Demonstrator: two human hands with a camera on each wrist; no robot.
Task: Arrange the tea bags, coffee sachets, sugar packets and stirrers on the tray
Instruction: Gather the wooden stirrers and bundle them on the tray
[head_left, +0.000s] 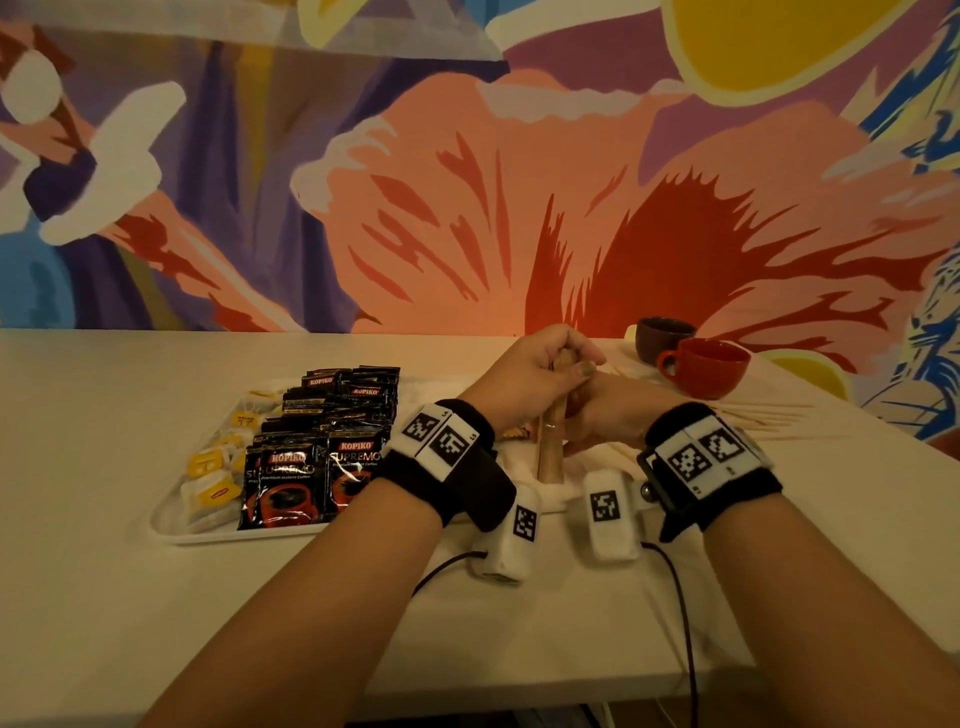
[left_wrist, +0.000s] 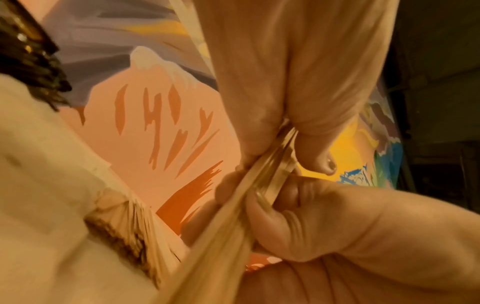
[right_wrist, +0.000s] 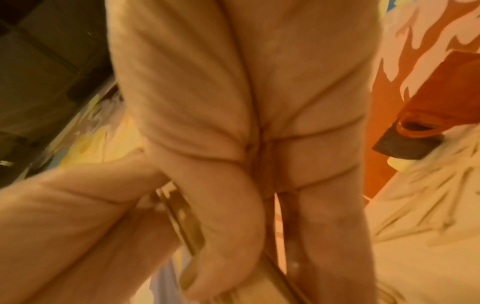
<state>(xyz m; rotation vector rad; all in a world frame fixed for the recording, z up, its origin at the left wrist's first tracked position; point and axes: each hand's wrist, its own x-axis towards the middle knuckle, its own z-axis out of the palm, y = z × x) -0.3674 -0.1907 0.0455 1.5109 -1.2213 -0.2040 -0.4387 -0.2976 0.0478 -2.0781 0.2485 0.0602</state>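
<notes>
A white tray (head_left: 218, 538) lies left of centre. It holds yellow-tagged tea bags (head_left: 213, 478) at its left and rows of black coffee sachets (head_left: 322, 441) beside them. Over the tray's right part, both hands hold one bundle of wooden stirrers (head_left: 551, 447) upright. My left hand (head_left: 566, 364) grips the bundle's top. My right hand (head_left: 587, 415) wraps it lower down. In the left wrist view the stirrers (left_wrist: 226, 236) run between thumb and curled fingers. In the right wrist view the stirrers (right_wrist: 187, 226) pass under my palm. The bundle's lower end is hidden behind my wrists.
A red cup (head_left: 711, 366) and a brown cup (head_left: 662, 338) stand at the back right by the painted wall. Loose stirrers (head_left: 769, 415) lie scattered on the table right of my hands. A stack of pale packets (left_wrist: 122, 236) shows edge-on in the left wrist view.
</notes>
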